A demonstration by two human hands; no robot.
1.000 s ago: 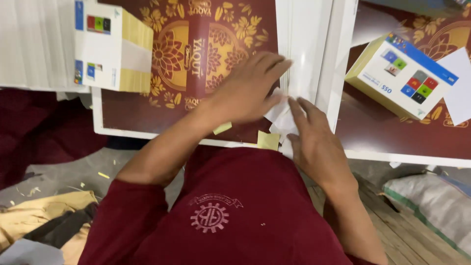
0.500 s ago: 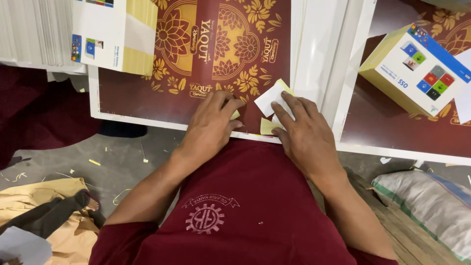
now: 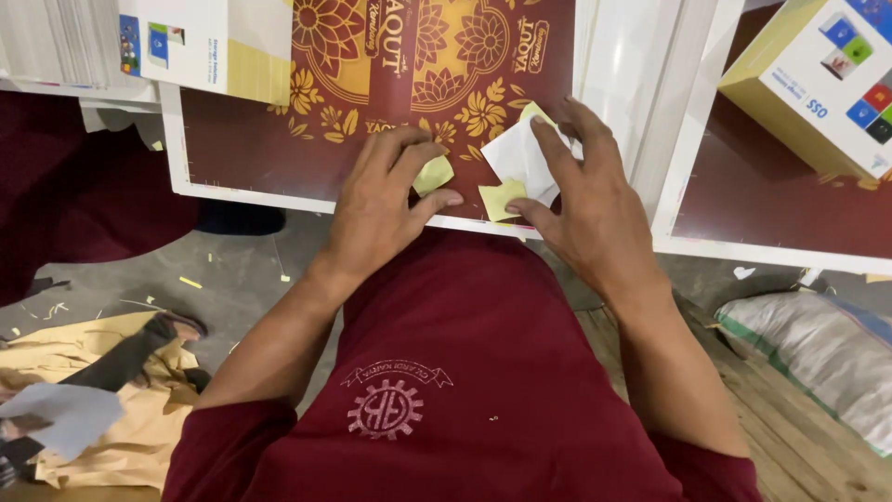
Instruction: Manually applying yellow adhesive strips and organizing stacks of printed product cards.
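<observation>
You are working over a large printed sheet point(image 3: 279, 149), glossy maroon with gold floral ornament and a white border, laid flat on a stack at the near edge of a work surface. Beside it on the right lies a second maroon sheet point(image 3: 771, 195), also white-edged. Below is a grey concrete floor point(image 3: 232, 270) strewn with small paper offcuts; wooden planks show at lower right.

Your left hand point(image 3: 376, 209) rests palm-down on the sheet, thumb and fingertips pinched on a small pale-yellow scrap point(image 3: 433, 174). Your right hand point(image 3: 595, 200) lies just beside it, fingers spread over a white slip point(image 3: 516, 158) with a yellow tab point(image 3: 500, 198) under the thumb; both pieces sit at the sheet's near border.

A white and yellow carton point(image 3: 218, 42) stands on the sheet's far left corner. Another carton point(image 3: 818, 84) sits on the right sheet. Crumpled brown paper point(image 3: 93, 409) lies on the floor at left, a woven sack point(image 3: 818, 344) at right.
</observation>
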